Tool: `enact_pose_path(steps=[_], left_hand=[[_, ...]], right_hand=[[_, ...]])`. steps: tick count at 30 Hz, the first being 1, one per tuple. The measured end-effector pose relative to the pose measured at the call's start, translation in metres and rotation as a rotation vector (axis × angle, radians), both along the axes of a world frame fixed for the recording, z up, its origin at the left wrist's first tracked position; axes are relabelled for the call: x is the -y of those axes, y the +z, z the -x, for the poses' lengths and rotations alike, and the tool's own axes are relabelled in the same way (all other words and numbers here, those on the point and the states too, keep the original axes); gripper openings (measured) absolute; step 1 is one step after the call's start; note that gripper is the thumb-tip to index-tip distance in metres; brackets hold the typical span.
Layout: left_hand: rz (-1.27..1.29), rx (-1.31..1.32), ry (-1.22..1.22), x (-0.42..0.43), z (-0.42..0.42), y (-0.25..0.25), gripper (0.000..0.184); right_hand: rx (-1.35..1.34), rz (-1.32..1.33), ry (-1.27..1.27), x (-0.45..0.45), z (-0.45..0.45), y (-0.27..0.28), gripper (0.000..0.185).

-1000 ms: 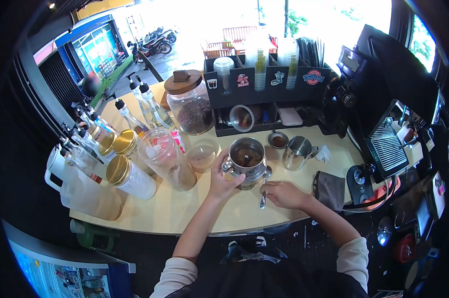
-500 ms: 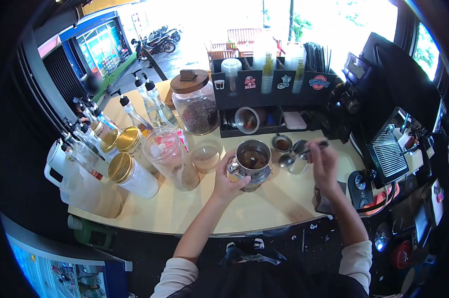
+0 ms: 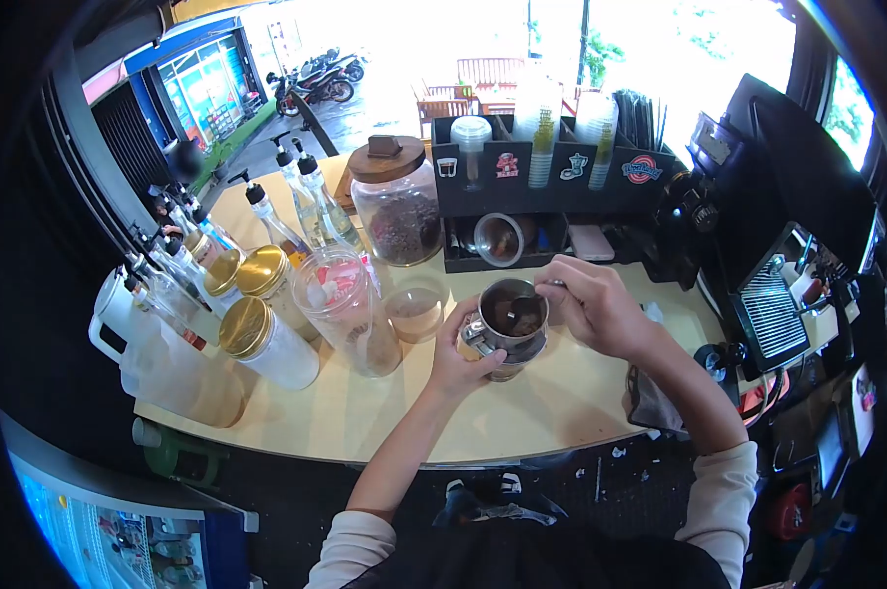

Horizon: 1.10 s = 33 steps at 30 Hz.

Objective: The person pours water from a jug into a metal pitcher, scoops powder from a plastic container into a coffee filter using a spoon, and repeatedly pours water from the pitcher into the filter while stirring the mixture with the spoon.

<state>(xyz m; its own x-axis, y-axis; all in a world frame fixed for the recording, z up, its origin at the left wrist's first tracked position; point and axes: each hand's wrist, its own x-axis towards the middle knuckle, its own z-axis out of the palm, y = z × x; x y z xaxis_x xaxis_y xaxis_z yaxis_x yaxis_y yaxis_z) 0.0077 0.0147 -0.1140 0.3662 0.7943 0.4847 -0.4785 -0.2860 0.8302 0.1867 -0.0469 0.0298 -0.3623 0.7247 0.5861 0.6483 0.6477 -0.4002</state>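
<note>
My left hand (image 3: 458, 361) is wrapped round the side of a shiny metal coffee dripper (image 3: 513, 344), its thumb on the near side. The dripper stands upright on a small glass (image 3: 507, 370), with dark brown contents inside. My right hand (image 3: 600, 306) is closed on a spoon (image 3: 553, 285) at the dripper's right rim. The spoon's bowl end reaches into the dripper over the brown contents. A clear bowl (image 3: 416, 312) and a tall clear plastic cup (image 3: 350, 319) with red-and-white packets stand left of my left hand.
Gold-lidded jars (image 3: 267, 344), pump bottles (image 3: 311, 201) and a large jug (image 3: 183, 378) crowd the left. A wooden-lidded jar (image 3: 399, 211) and a black cup organizer (image 3: 522, 201) stand behind. An espresso machine (image 3: 777, 304) is at the right.
My right hand has moved left from the right side of the counter, bringing the spoon into the dripper. My left hand stays on the dripper.
</note>
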Motion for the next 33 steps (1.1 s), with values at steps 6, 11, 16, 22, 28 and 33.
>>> enact_pose_path(steps=[6,11,16,22,28,33], left_hand=[[-0.053,-0.080,0.018,-0.005,0.003,-0.001,0.069],[-0.020,-0.079,0.015,-0.003,0.002,-0.001,0.071],[-0.035,-0.087,0.032,-0.001,0.003,0.002,0.070],[-0.009,-0.076,-0.013,-0.002,0.003,0.002,0.071],[-0.060,-0.101,0.041,-0.003,0.004,-0.002,0.072],[-0.037,-0.067,0.001,-0.002,0.003,-0.001,0.072]], right_hand=[[0.147,-0.179,0.072,0.002,0.009,0.000,0.015],[0.172,-0.154,0.042,0.004,0.011,-0.002,0.016],[0.209,-0.153,-0.011,0.003,0.016,-0.004,0.016],[0.281,-0.205,0.018,0.004,0.022,-0.004,0.014],[0.199,-0.189,0.083,0.002,0.015,-0.007,0.015],[0.044,-0.115,0.089,-0.001,0.005,-0.008,0.018]])
